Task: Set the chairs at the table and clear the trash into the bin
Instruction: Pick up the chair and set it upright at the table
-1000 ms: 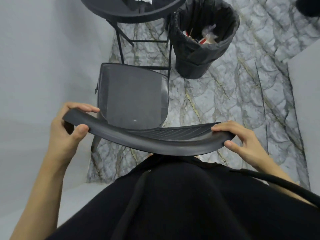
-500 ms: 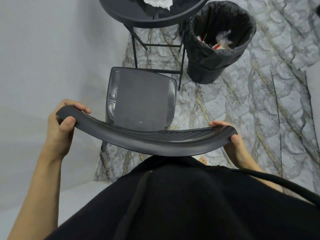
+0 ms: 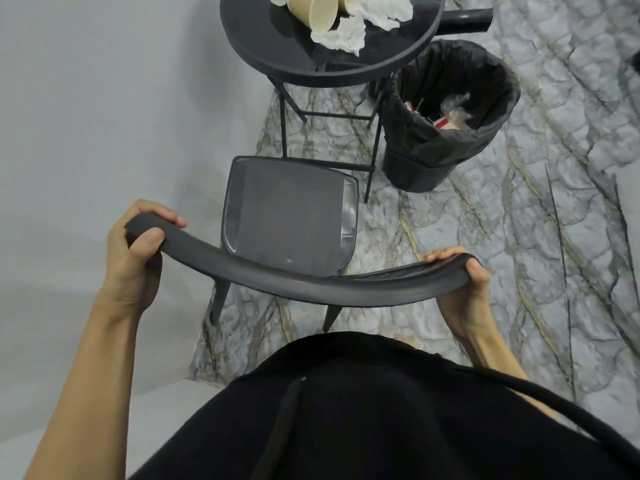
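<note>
A dark grey chair stands just in front of me, its seat facing the round black table. My left hand grips the left end of its curved backrest, and my right hand grips the right end. On the table lie several tan paper cups and crumpled white napkins. A black bin with a black liner stands right of the table legs, with trash inside.
A plain grey wall runs close along the left. The marble-patterned floor spreads to the right. Part of a second dark chair shows beyond the table. A black strap hangs from my body at lower right.
The chair sits closer to the table than before, and my view has tilted up, bringing the cups and napkins on the tabletop into sight. My right hand has shifted its grip on the backrest end.
</note>
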The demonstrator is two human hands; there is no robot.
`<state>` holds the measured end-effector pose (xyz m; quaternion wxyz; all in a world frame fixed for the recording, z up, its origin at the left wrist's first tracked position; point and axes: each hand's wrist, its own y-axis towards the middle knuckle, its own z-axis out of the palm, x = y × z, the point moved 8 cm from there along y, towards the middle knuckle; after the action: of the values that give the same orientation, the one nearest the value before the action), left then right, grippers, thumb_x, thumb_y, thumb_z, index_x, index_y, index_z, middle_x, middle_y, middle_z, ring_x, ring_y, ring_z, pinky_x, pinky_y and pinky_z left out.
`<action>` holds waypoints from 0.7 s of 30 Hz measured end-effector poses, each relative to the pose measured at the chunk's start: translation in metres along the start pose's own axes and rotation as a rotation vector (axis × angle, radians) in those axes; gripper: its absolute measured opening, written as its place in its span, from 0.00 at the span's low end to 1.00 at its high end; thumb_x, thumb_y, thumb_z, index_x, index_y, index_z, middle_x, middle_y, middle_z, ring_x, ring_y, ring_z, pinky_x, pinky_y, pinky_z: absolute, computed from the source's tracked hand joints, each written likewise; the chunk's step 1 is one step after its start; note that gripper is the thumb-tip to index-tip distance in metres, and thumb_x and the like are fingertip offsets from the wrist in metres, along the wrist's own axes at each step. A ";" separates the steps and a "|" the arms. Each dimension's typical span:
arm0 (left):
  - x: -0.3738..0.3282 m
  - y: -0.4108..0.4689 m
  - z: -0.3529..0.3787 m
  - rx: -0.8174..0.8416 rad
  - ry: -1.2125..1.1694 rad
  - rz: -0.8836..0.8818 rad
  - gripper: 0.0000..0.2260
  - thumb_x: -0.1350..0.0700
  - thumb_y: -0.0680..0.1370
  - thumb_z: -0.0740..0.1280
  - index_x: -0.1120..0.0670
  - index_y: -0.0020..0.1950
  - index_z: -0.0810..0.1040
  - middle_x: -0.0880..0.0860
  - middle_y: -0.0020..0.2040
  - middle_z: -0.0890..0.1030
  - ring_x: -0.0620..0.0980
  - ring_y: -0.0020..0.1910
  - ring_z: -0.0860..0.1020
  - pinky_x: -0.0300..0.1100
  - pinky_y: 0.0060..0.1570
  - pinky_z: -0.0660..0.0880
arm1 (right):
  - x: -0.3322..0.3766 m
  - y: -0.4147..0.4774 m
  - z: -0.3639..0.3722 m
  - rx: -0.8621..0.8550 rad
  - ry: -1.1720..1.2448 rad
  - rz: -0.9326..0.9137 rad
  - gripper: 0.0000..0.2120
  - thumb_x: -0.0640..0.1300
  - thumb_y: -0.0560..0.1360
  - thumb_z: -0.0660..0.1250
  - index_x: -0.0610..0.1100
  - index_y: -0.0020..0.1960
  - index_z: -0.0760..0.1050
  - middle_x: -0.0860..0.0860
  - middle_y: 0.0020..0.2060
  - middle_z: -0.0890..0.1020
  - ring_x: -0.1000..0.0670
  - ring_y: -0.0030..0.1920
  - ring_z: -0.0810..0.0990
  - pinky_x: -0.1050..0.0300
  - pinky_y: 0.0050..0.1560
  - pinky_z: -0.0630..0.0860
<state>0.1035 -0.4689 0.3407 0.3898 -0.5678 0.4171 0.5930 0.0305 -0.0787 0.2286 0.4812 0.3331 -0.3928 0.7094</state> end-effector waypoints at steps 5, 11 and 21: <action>-0.014 0.034 0.016 -0.015 -0.040 0.018 0.06 0.51 0.63 0.63 0.46 0.36 0.79 0.42 0.34 0.81 0.39 0.37 0.77 0.30 0.37 0.71 | 0.026 0.028 -0.003 -0.044 0.015 -0.047 0.23 0.64 0.56 0.73 0.46 0.38 0.74 0.51 0.36 0.79 0.51 0.40 0.75 0.54 0.47 0.68; -0.006 0.060 0.023 -0.048 -0.114 0.006 0.15 0.42 0.61 0.74 0.50 0.38 0.76 0.43 0.34 0.80 0.39 0.37 0.77 0.29 0.37 0.72 | 0.058 0.059 0.004 -0.047 0.016 -0.098 0.22 0.64 0.55 0.73 0.47 0.36 0.75 0.53 0.33 0.79 0.56 0.36 0.77 0.65 0.38 0.74; 0.024 0.138 0.017 0.018 -0.195 -0.062 0.22 0.35 0.52 0.76 0.48 0.36 0.78 0.43 0.34 0.80 0.40 0.35 0.76 0.29 0.35 0.72 | 0.084 0.106 0.030 -0.172 -0.013 -0.208 0.18 0.60 0.57 0.72 0.47 0.36 0.74 0.54 0.31 0.78 0.56 0.34 0.76 0.67 0.35 0.74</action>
<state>-0.0323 -0.5014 0.3238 0.4518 -0.5166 0.3646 0.6293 -0.0932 -0.0936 0.2887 0.5764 0.3340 -0.4187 0.6172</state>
